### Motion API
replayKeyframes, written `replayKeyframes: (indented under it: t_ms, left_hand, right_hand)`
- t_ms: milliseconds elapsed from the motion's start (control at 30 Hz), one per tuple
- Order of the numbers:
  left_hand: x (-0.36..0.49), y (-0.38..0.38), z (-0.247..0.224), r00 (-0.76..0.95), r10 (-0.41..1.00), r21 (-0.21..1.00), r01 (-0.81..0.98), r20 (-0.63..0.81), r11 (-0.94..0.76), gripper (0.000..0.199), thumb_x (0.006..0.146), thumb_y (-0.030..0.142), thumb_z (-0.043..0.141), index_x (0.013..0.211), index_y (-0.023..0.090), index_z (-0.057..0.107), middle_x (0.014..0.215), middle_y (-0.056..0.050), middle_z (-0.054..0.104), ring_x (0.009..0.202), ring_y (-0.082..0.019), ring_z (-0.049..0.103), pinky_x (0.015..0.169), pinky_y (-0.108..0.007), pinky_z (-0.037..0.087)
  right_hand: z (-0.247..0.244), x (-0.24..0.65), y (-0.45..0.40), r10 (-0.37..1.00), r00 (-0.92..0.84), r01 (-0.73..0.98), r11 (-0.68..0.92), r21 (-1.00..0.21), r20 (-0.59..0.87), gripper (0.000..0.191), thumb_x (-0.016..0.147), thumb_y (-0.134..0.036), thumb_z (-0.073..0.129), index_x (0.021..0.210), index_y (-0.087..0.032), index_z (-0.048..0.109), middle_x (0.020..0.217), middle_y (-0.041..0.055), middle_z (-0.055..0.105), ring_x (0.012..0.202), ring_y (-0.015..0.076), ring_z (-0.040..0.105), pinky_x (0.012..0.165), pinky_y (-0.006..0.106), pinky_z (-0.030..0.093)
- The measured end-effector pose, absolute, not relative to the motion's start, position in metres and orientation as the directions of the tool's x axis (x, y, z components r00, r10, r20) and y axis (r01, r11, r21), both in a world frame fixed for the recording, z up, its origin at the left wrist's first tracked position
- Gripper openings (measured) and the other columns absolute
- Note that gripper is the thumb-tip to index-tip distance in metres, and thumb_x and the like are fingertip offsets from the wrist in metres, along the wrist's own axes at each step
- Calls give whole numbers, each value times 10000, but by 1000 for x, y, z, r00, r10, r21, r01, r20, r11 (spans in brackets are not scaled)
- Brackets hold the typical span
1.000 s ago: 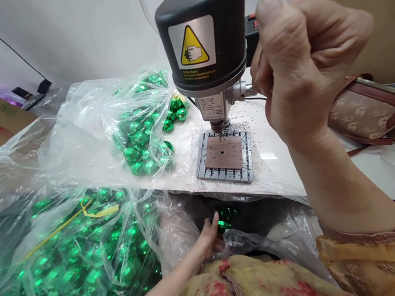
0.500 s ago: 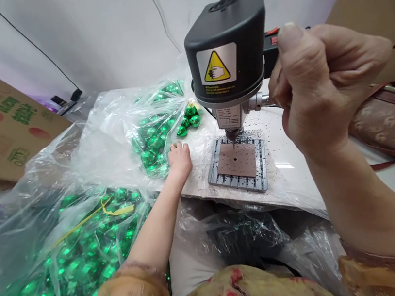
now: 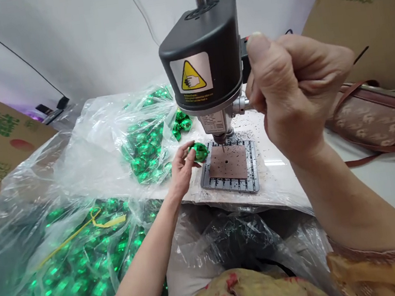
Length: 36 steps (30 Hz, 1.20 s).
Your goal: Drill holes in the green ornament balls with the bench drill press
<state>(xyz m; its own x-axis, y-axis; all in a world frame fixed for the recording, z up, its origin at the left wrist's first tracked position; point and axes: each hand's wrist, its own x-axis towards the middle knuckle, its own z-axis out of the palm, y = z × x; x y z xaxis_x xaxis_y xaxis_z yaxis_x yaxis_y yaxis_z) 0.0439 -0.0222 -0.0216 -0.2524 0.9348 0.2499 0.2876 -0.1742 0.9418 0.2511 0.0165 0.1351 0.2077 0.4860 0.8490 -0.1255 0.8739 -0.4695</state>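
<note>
The left hand point(image 3: 182, 172) pinches a glossy green bauble point(image 3: 200, 151) between its curled fingers point(image 3: 188, 155), just left of the slotted metal base plate point(image 3: 254, 169) of the bench drill point(image 3: 204, 64). The bauble is not over the brown pad point(image 3: 228, 162) on that plate. The right hand point(image 3: 294, 90) is closed in a fist to the right of the drill head, at the end of its side hub point(image 3: 241, 105); what those fingers wrap is hidden. The thin drill bit point(image 3: 223, 148) points down at the pad. A light fingertip hold suits so smooth a ball and keeps knuckles away from the bit. Dark drill swarf point(image 3: 251, 123) speckles the desk point(image 3: 282, 175) behind the plate, and more baubles fill clear plastic bags point(image 3: 73, 155) left of the drill.
</note>
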Motion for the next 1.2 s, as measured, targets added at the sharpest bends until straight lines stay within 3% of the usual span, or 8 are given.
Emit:
replayKeyframes:
  t_ms: [100,333,600,767,1000,1200]
  left_hand:
    - [58,-24,-33,-178,972,975,186,154,-121,554,851,587,702,1249,207,643,1106,-66,726,891,-176,694,783,-292,571]
    - [76,-12,-54,-150,975,973,186,166,-137,635,788,506,795,1305,188,607,1218,-100,708,1037,-212,677,922,-339,558]
    - [85,-9,-63,-107,970,948,260,218,-184,622,768,412,830,1297,188,592,1190,-103,716,1032,-228,686,945,-386,558]
    - [95,-12,-67,-85,952,922,288,293,-258,568,780,377,829,1260,200,583,1284,-117,670,1182,-252,650,1058,-425,510]
    - [100,-12,-65,-91,942,918,275,322,-287,568,759,391,846,1219,202,574,1242,-111,679,1175,-261,651,1058,-452,510]
    - [98,-12,-65,-80,941,914,277,330,-297,550,767,447,840,1188,203,584,1199,-109,683,1161,-276,650,1036,-461,514]
  right_hand:
    - [136,253,13,540,162,-59,841,-538,826,457,958,-210,530,517,-166,417,507,-62,365,472,-5,369,518,203,295]
    - [136,253,11,520,161,-30,852,-522,839,458,963,-209,523,524,-170,396,535,-60,321,472,-2,396,505,193,322]
    - [134,253,12,474,150,50,873,-486,867,467,984,-269,500,553,-168,353,528,-62,326,460,-10,356,501,191,308]
    - [134,253,15,451,121,54,886,-460,884,478,992,-402,458,580,-178,371,542,-58,311,462,3,368,489,199,310]
    - [128,252,13,428,189,-2,900,-436,884,489,933,-148,596,500,-172,372,458,-68,366,413,20,342,448,246,271]
    - [110,255,9,295,165,54,950,-308,941,479,939,-166,563,500,-174,373,442,-67,305,404,26,291,426,264,230]
